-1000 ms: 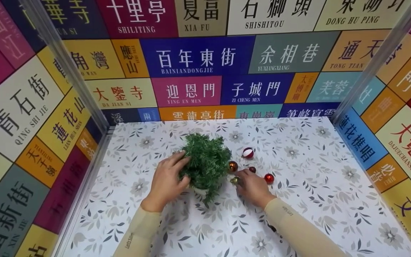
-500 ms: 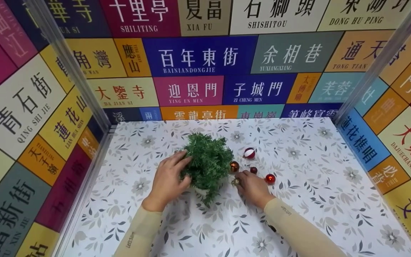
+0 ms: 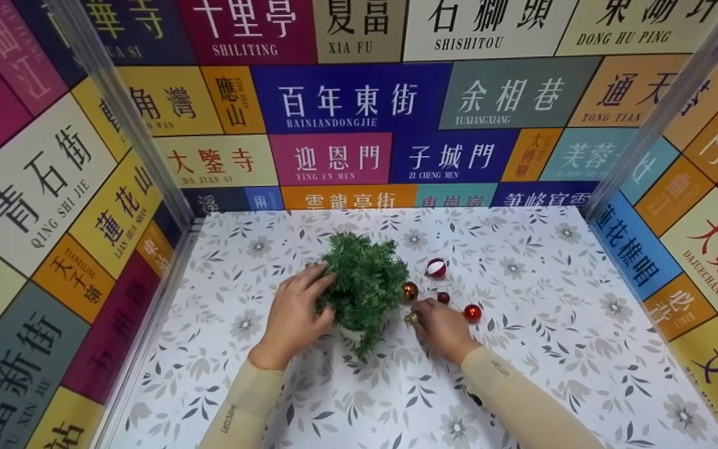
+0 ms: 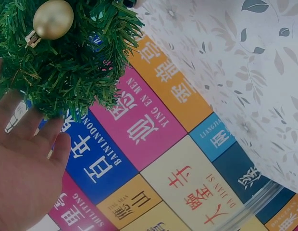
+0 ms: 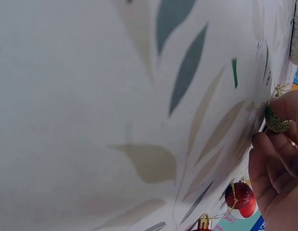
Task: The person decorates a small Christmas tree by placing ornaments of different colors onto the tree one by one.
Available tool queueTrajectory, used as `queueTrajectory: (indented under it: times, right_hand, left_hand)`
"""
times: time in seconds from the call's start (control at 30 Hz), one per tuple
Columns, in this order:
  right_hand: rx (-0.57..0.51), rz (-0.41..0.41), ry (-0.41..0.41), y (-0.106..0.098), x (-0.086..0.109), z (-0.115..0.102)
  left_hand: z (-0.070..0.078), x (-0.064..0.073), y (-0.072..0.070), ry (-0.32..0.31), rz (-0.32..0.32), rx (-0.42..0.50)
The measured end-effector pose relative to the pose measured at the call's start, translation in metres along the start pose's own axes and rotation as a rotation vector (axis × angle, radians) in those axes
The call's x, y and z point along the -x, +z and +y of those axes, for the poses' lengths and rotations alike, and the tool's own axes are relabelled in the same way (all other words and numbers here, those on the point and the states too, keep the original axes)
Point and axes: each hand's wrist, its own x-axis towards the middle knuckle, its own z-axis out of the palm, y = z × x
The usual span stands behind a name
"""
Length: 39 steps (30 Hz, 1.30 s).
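A small green artificial Christmas tree [image 3: 362, 274] stands in a pale pot [image 3: 351, 335] in the middle of the table. My left hand [image 3: 293, 318] rests against its left side, fingers extended among the branches. In the left wrist view a matte gold bauble [image 4: 53, 19] shows on the tree, close above the spread fingers of that hand. To the tree's right, my right hand [image 3: 443, 327] pinches a small glittery gold-green bauble [image 5: 278, 120] between thumb and fingers, low over the tabletop.
Around the right hand lie a copper bauble [image 3: 409, 290], a small dark red bauble [image 3: 443, 297], a shiny red bauble [image 3: 472, 312] and a red-and-white bauble [image 3: 436, 267]. Walls of coloured signs [image 3: 346, 96] enclose the floral-patterned table [image 3: 552, 374] on three sides.
The head view has shifted slightly. Both hands keep nearly the same places, the left at the tree and the right on the gold-green bauble.
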Motion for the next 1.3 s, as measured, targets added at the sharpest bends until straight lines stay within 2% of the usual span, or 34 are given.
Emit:
queueTrajectory:
  times: [0.37, 0.77, 1.03, 1.3]
  right_hand:
    - [0.002, 0.014, 0.012, -0.007, 0.004, 0.001]
    - [-0.064, -0.015, 0.062, -0.026, 0.009, -0.004]
    - [-0.027, 0.087, -0.055, -0.043, 0.014, -0.014]
    - [0.009, 0.131, -0.116, -0.059, 0.019, -0.025]
  left_hand:
    - [0.004, 0.000, -0.001, 0.002, -0.001, -0.039]
    - [0.006, -0.001, -0.001, 0.014, 0.018, -0.048]
    - [0.006, -0.001, -0.002, 0.031, 0.035, -0.063]
    - [0.008, -0.001, 0.000, 0.032, 0.035, -0.044]
